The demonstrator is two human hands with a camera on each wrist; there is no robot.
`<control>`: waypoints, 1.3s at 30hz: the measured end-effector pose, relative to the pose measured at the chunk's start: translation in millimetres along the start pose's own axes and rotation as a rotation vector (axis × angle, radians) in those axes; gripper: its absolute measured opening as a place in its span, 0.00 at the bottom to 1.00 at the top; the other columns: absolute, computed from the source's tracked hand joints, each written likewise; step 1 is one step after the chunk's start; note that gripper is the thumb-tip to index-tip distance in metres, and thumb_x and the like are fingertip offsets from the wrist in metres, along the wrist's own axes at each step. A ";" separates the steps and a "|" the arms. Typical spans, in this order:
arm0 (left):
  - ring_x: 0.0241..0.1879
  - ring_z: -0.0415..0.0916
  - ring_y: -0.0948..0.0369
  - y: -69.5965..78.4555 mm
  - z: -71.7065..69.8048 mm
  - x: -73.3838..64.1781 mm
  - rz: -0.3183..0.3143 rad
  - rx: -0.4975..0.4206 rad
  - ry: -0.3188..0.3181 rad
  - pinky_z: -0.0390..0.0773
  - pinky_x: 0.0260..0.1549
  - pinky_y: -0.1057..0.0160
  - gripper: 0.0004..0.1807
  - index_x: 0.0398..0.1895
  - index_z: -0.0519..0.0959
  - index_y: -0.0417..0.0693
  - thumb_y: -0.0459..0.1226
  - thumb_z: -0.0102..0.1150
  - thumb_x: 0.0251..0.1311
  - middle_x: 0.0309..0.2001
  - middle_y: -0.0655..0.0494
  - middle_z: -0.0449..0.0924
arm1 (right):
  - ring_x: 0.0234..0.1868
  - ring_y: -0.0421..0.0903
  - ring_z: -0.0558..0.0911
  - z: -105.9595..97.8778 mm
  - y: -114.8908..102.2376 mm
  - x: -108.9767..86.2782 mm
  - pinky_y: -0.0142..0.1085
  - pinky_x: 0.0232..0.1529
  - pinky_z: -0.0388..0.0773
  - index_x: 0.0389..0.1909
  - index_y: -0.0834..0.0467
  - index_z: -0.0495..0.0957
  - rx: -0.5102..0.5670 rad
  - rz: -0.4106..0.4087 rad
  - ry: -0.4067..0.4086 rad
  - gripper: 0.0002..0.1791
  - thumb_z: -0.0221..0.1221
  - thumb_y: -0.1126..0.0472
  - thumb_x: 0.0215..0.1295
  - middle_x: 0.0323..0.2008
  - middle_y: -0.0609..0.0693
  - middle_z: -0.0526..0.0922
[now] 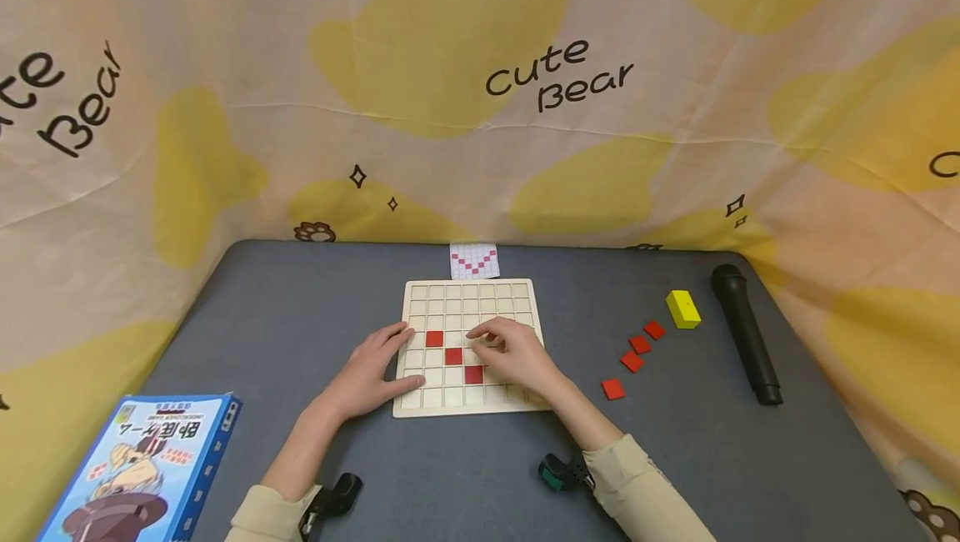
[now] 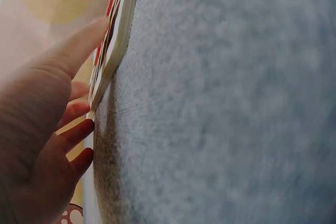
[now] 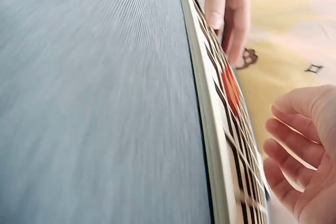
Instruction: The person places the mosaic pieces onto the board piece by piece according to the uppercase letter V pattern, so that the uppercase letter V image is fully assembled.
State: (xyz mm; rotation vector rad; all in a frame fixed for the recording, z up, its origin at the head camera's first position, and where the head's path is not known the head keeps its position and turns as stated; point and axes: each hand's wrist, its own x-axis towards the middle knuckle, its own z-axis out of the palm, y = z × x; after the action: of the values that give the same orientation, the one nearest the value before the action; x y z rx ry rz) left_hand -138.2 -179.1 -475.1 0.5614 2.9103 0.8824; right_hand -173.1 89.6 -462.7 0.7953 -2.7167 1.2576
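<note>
A cream grid board (image 1: 442, 400) lies flat on the dark grey table, with red square tiles (image 1: 453, 356) in a stepped diagonal on it. My left hand (image 1: 367, 371) rests at the board's left side, thumb and fingers spread; in the left wrist view its thumb (image 2: 79, 45) touches the board edge (image 2: 122, 35). Over the middle of the grid is my right hand (image 1: 517, 352), fingers bent and close to the board. Seen from the right wrist, that hand (image 3: 302, 150) has loosely curved fingers with no tile visible in them. It hides part of the grid.
Several loose red tiles (image 1: 632, 361) lie right of the board, near a yellow block (image 1: 683, 309) and a black microphone (image 1: 747, 333). A card with a V-shaped pattern (image 1: 474, 262) lies behind the board. A blue box (image 1: 142, 467) stands at the front left.
</note>
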 end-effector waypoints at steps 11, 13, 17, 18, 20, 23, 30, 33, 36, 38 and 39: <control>0.62 0.67 0.44 1.4 0.2 0.8 0.017 0.022 0.115 0.68 0.56 0.41 0.30 0.62 0.74 0.40 0.45 0.66 0.61 0.62 0.44 0.72 | 0.28 0.36 0.74 -59.4 35.1 -60.4 0.32 0.29 0.74 0.40 0.54 0.86 -0.069 0.021 0.065 0.07 0.67 0.63 0.60 0.32 0.38 0.81; 0.62 0.67 0.44 0.7 -0.2 0.8 0.013 0.026 0.107 0.68 0.56 0.40 0.30 0.63 0.74 0.40 0.45 0.66 0.60 0.62 0.44 0.72 | 0.29 0.35 0.73 -71.4 40.8 -70.4 0.32 0.30 0.74 0.40 0.53 0.86 -0.107 0.048 0.069 0.08 0.67 0.63 0.60 0.34 0.37 0.81; 0.64 0.65 0.44 -0.7 -1.4 1.3 0.008 0.029 0.078 0.67 0.57 0.40 0.31 0.64 0.73 0.39 0.45 0.66 0.60 0.64 0.43 0.70 | 0.29 0.35 0.73 -94.4 51.6 -88.9 0.34 0.30 0.74 0.40 0.53 0.86 -0.164 0.065 0.077 0.08 0.67 0.64 0.60 0.35 0.38 0.82; 0.64 0.65 0.44 -1.0 -1.7 1.5 0.010 0.031 0.072 0.67 0.57 0.40 0.32 0.64 0.73 0.39 0.45 0.66 0.60 0.64 0.43 0.69 | 0.29 0.36 0.73 -99.7 53.8 -93.5 0.34 0.30 0.75 0.40 0.54 0.86 -0.172 0.066 0.077 0.08 0.67 0.65 0.59 0.35 0.39 0.83; 0.64 0.64 0.44 -1.6 -2.3 1.8 0.014 0.030 0.061 0.67 0.58 0.40 0.32 0.64 0.72 0.39 0.45 0.66 0.60 0.64 0.43 0.69 | 0.30 0.36 0.75 -108.7 58.1 -102.2 0.35 0.31 0.76 0.40 0.54 0.85 -0.184 0.073 0.073 0.09 0.67 0.65 0.59 0.36 0.40 0.83; 0.65 0.64 0.44 -3.0 -3.0 1.7 0.023 0.029 0.047 0.67 0.58 0.40 0.33 0.66 0.71 0.39 0.45 0.66 0.60 0.65 0.43 0.68 | 0.35 0.39 0.78 -120.0 62.6 -112.4 0.37 0.36 0.78 0.41 0.53 0.85 -0.206 0.088 0.061 0.09 0.68 0.65 0.59 0.38 0.40 0.84; 0.65 0.63 0.44 -4.2 -3.5 1.7 0.040 0.011 0.019 0.66 0.59 0.40 0.35 0.67 0.69 0.39 0.46 0.66 0.60 0.66 0.43 0.66 | 0.42 0.44 0.80 -133.0 69.5 -127.5 0.41 0.43 0.79 0.43 0.51 0.84 -0.253 0.082 0.004 0.14 0.71 0.63 0.54 0.43 0.41 0.83; 0.65 0.63 0.44 -4.3 -4.1 2.0 0.036 0.005 0.011 0.66 0.59 0.40 0.35 0.67 0.69 0.40 0.47 0.66 0.60 0.66 0.43 0.65 | 0.42 0.43 0.80 -131.5 72.2 -129.5 0.38 0.41 0.79 0.44 0.50 0.84 -0.242 0.039 -0.027 0.17 0.72 0.64 0.53 0.43 0.41 0.82; 0.65 0.63 0.45 -3.0 -5.3 2.4 0.024 0.001 -0.004 0.66 0.59 0.40 0.36 0.68 0.69 0.41 0.47 0.66 0.60 0.66 0.43 0.65 | 0.41 0.43 0.79 -128.1 75.0 -130.0 0.35 0.40 0.78 0.44 0.52 0.83 -0.234 -0.019 -0.040 0.18 0.72 0.66 0.51 0.42 0.43 0.82; 0.65 0.62 0.45 -2.3 -6.5 2.4 0.015 0.001 -0.014 0.66 0.59 0.40 0.36 0.68 0.69 0.41 0.48 0.66 0.60 0.66 0.43 0.65 | 0.39 0.42 0.78 -125.1 76.6 -129.3 0.33 0.38 0.77 0.43 0.53 0.83 -0.237 -0.050 -0.032 0.18 0.73 0.68 0.50 0.40 0.43 0.82; 0.65 0.62 0.45 -2.1 -7.0 2.4 0.009 0.001 -0.019 0.65 0.59 0.40 0.36 0.68 0.68 0.41 0.48 0.66 0.59 0.66 0.44 0.64 | 0.38 0.42 0.78 -123.7 77.1 -128.8 0.32 0.37 0.77 0.43 0.53 0.84 -0.239 -0.059 -0.024 0.18 0.73 0.68 0.49 0.40 0.43 0.82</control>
State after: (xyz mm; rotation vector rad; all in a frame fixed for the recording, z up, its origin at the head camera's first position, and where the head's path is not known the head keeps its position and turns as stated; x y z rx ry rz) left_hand -142.3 -183.5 -470.3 0.5808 2.8933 0.8719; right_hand -118.5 276.2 -465.7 0.8588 -2.7692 0.8948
